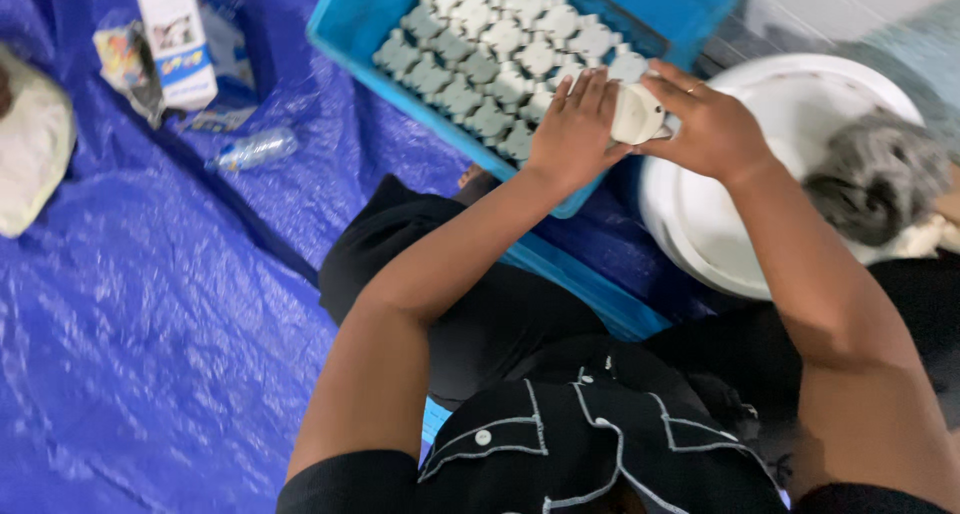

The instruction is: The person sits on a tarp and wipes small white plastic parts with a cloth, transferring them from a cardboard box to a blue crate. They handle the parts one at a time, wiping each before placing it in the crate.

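We grip the white piece [636,114] between both hands: left hand [577,129] beside it, right hand [712,124] opposite, tray [360,19] just beyond.

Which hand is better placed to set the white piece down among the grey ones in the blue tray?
Probably the left hand: it already lies over the blue plastic tray, while the right hand is over the white basin.

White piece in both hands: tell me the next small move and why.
Probably set the white piece down in the blue crate, at the open end of the near row. The left hand and right hand hold it right at the crate's edge, where like grey-white pieces already stand in neat rows.
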